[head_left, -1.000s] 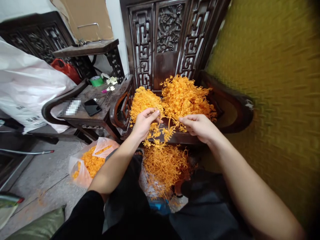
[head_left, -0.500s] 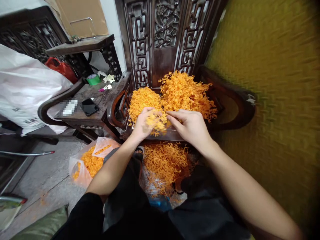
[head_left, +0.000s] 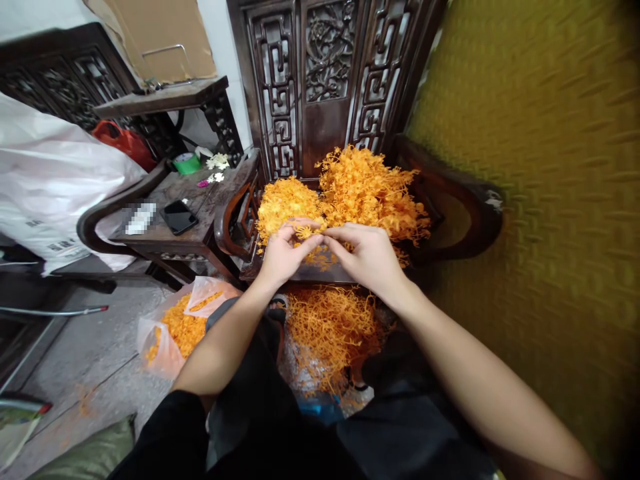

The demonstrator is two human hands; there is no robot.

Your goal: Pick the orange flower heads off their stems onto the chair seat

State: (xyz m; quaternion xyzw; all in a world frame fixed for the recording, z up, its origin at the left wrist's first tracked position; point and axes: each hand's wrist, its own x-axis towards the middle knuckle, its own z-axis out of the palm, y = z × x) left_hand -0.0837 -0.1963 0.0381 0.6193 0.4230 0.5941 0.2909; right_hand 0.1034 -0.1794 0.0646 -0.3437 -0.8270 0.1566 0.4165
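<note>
- A dark wooden chair (head_left: 325, 133) stands in the middle, with twisty cut-out shapes in its tall back.
- Left of it is a low brown table (head_left: 213, 200) with a worn top.
- Farther back on the left is a dark wooden stand (head_left: 165, 97).
- At the far left there is another carved chair back (head_left: 65, 87).
- A white wall (head_left: 220, 40) shows behind the furniture.
- On the right is a big yellow-green panel (head_left: 540, 133) with a bumpy pattern.
- The floor (head_left: 107, 323) near left is grey, with a thin dark line.
- Light makes the wood shiny.
</note>
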